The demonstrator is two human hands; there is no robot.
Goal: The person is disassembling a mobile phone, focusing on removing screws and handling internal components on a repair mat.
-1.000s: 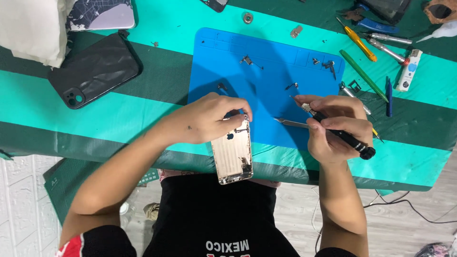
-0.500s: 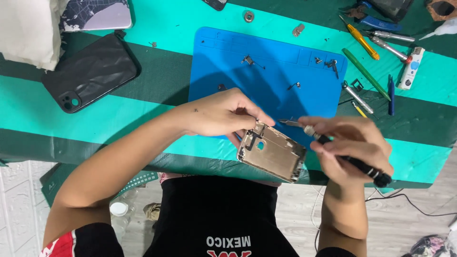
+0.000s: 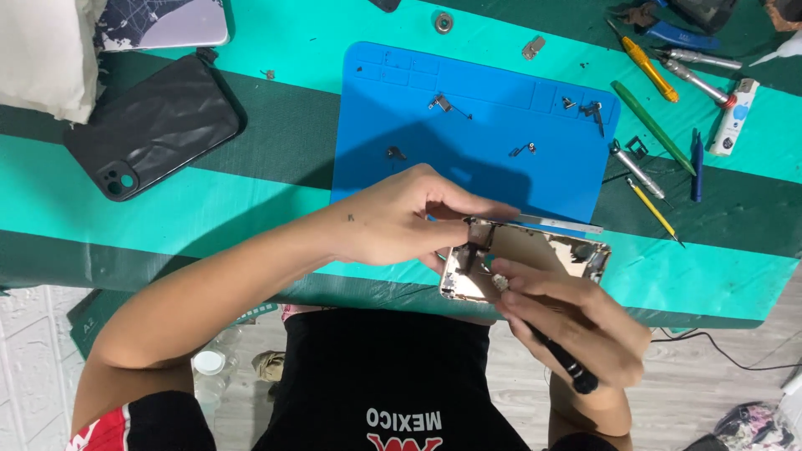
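Note:
My left hand (image 3: pixel 413 219) pinches the upper left edge of an opened gold phone housing (image 3: pixel 543 255), which lies crosswise over the table's near edge. My right hand (image 3: pixel 576 321) grips a black screwdriver (image 3: pixel 564 363) like a pen, its tip pressed into the housing's lower left part. Slim metal tweezers (image 3: pixel 560 223) lie just behind the housing on the blue work mat (image 3: pixel 501 83). Several small metal parts and screws are scattered over the mat.
A black phone back cover (image 3: pixel 154 125) lies at the left, a patterned phone case (image 3: pixel 159 23) behind it, a white cloth (image 3: pixel 42 50) in the corner. Screwdrivers, a green pry stick (image 3: pixel 652 127), blue tool and glue tube (image 3: pixel 733 117) lie at the right.
The phone housing has been turned from upright to lying crosswise and shifted right. My right hand dropped lower, bringing the screwdriver tip into the housing. My left hand followed to the housing's left edge.

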